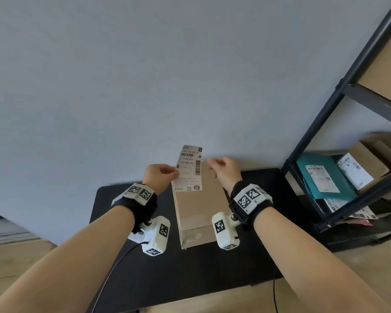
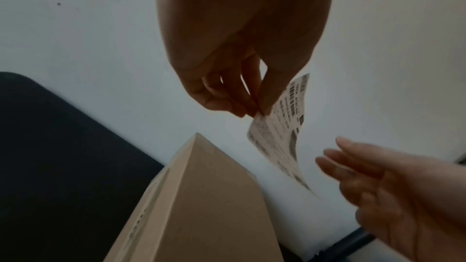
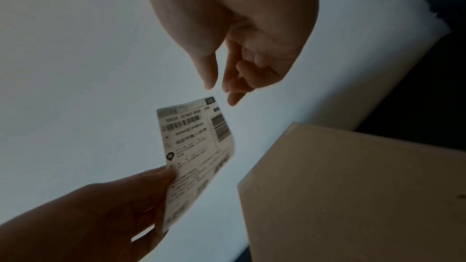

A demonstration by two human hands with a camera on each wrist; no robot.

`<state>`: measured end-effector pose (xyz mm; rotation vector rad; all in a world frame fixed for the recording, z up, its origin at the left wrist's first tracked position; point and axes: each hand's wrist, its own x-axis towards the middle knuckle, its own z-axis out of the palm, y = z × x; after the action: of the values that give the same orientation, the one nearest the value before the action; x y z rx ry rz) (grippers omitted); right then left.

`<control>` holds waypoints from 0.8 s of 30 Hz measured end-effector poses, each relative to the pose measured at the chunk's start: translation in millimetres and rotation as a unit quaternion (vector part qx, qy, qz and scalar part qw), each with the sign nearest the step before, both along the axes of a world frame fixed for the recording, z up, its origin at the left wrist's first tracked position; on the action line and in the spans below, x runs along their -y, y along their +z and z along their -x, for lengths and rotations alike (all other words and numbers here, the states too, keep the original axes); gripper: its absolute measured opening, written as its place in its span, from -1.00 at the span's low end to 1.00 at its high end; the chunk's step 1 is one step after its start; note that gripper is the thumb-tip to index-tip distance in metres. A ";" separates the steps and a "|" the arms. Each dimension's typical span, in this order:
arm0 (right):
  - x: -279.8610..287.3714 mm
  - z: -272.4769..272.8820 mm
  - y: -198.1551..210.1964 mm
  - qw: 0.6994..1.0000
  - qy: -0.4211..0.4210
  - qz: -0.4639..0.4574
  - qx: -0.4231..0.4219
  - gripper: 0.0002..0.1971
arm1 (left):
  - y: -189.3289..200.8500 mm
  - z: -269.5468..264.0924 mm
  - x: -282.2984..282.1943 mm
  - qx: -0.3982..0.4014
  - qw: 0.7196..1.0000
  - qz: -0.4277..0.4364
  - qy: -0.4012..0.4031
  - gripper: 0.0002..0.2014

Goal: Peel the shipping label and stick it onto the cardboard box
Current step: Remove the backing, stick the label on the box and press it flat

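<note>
One shipping label (image 1: 188, 168) between left-hand fingers (image 1: 168, 171), above cardboard box (image 1: 201, 213)

The shipping label (image 3: 195, 146) is showing barcodes, a square code and rows of print — all too blurred to read. The labels on the shelf parcels (image 1: 322, 178) are likewise staying illegible — barcodes only.

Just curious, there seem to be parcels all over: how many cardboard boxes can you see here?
2 clearly: one long cardboard box on the black table between the hands, and one labelled box on the metal shelf at right. Brown shapes behind it may be more.
</note>
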<state>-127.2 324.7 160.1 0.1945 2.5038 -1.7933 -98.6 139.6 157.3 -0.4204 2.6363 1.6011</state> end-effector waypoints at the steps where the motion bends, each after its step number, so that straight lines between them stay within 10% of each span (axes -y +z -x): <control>1: -5.4 -1.0 -2.1 1.000 0.017 -0.014 0.021 -0.84 | -1.2 -0.5 -2.2 0.007 1.000 -0.019 0.002 -0.82; 24: -29.7 14.4 -72.1 0.978 0.122 -0.075 0.152 -0.76 | -56.8 -4.5 -45.7 0.099 0.984 -0.080 0.121 -0.81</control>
<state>-141.6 354.4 88.0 0.1468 2.3289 -1.3690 -94.2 185.3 100.5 -0.8717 2.3646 1.7154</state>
